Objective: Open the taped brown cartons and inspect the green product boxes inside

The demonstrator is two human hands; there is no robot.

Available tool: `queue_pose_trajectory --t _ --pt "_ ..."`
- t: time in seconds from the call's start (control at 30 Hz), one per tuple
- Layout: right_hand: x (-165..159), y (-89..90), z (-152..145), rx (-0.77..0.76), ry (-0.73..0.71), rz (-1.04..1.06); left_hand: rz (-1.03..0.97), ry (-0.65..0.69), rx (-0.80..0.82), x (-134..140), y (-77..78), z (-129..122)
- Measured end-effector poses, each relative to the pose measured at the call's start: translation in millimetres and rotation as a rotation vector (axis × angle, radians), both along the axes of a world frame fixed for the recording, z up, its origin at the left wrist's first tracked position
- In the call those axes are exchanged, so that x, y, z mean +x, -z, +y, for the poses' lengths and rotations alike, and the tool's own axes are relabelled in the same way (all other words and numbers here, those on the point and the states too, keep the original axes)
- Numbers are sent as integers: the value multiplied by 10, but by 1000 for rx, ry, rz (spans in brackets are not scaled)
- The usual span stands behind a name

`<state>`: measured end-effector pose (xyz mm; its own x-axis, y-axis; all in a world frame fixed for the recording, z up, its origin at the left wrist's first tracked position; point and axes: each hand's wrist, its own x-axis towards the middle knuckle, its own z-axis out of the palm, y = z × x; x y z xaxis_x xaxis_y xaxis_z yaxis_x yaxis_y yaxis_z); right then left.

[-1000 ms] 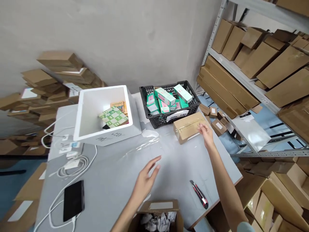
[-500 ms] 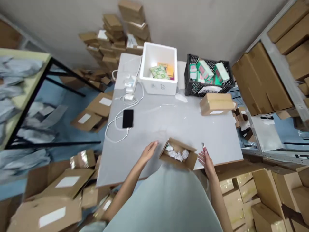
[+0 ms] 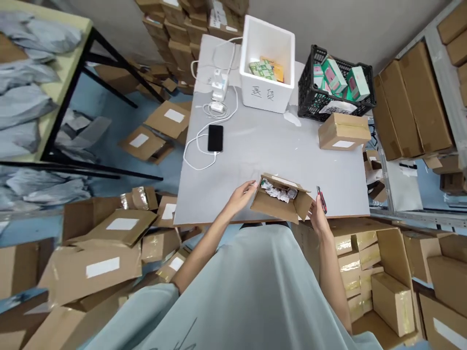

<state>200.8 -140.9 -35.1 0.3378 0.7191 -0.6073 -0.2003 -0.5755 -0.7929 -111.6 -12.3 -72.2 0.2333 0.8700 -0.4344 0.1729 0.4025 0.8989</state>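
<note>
An open cardboard box (image 3: 273, 207) lies near the table's front edge, flaps spread, with crumpled white paper (image 3: 280, 192) inside. What may lie beneath the paper is hidden. My left hand (image 3: 241, 196) is at the box's left side, fingers stretched out, the fingertips at its edge. On the right, my right hand (image 3: 318, 216) has its fingers around a red and black utility knife (image 3: 322, 200), which points away from me. That hand's fingertips are against or very near the box's right flap.
Farther back stand a white foam box (image 3: 268, 92), a black crate (image 3: 310, 99) of green-and-white packs, and a closed carton (image 3: 343, 132). A phone (image 3: 215, 138) with a charging cable lies left. Cartons (image 3: 105, 257) crowd the floor; a shelf (image 3: 392, 180) stands right.
Both hands have come closer to the open box, the left now at its edge. The box shows more tilted towards me. The camera view has shifted, so the table appears changed in position.
</note>
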Motion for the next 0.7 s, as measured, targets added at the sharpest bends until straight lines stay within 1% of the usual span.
queue_pose_trajectory --t 0.13,0.23,0.33,0.43,0.53,0.63,0.7 --pt "-285 -101 271 48 -151 -2 -58 -192 22 -442 -128 -241" --pt "-591 -133 570 71 -316 33 -97 -395 34 -809 -188 -483" --pt "-963 -157 869 53 -494 64 -89 -614 78 -1141 -236 -783" --pt "-1418 -196 1134 42 -667 66 -23 -790 120 -1425 -318 -1106" --pt "-1966 -255 1333 109 -834 78 61 -932 171 -1676 -428 -1436" --pt "-2550 -331 1419 183 -999 123 181 -1078 212 -1852 -525 -1765" --pt "-2927 -376 1424 211 -1055 134 231 -1191 188 -1932 -553 -1953"
